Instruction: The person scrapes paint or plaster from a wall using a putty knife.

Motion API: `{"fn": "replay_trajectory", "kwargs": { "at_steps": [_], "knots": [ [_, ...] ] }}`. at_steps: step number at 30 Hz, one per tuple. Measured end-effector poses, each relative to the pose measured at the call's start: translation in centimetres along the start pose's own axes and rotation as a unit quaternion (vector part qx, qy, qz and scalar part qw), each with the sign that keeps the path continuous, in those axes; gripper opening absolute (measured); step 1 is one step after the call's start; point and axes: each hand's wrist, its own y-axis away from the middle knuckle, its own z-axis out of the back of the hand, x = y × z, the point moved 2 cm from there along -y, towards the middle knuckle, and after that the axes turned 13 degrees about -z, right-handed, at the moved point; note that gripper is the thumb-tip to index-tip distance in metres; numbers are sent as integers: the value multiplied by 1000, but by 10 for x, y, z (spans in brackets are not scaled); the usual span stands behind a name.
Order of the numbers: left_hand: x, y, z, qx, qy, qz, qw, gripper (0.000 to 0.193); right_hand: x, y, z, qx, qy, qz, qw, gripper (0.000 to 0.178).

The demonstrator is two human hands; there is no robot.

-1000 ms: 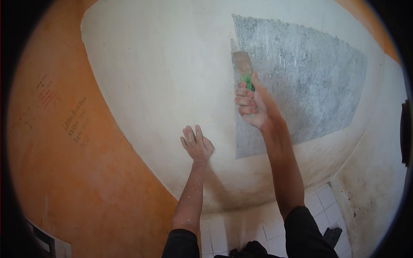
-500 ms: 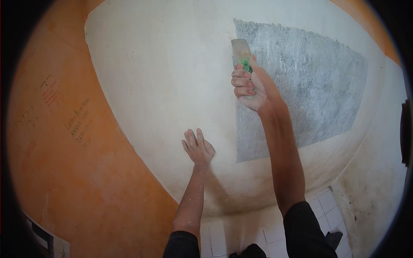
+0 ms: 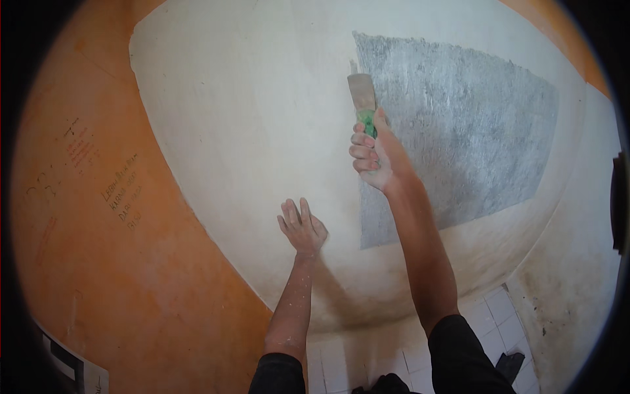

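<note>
Orange wall bears handwriting; right fingers grip scraper.

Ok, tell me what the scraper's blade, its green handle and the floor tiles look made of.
Blade: probably metal, dull grey, a thin flat sheet. Green handle: perhaps plastic, judging by its bright colour; the right hand covers much, leaving finish unclear. Floor tiles: likely ceramic, pale, seemingly smooth, with thin joint lines.
</note>
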Motion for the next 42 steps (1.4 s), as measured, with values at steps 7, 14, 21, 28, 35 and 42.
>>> {"fn": "replay_trajectory", "kwargs": {
  "at_steps": [7,14,21,28,35,42],
  "knots": [
    [-2,-2,-2,17,10,-2,1000,54,45,9,-17,-6,43,-32,999,47],
    [-5,-23,28,68,39,28,997,47,-6,15,26,-67,115,60,989,48],
    [-54,-140,79,119,561,279,771,44,-42,6,54,-185,376,116,900,59],
    [-86,-207,86,241,668,342,615,36,17,27,70,-222,605,281,711,49],
    [-100,-229,72,182,710,426,530,32,97,58,169,-456,640,566,250,36],
    [-115,-218,58,87,868,466,150,37,106,66,222,-411,688,564,200,45]
  ]
}}
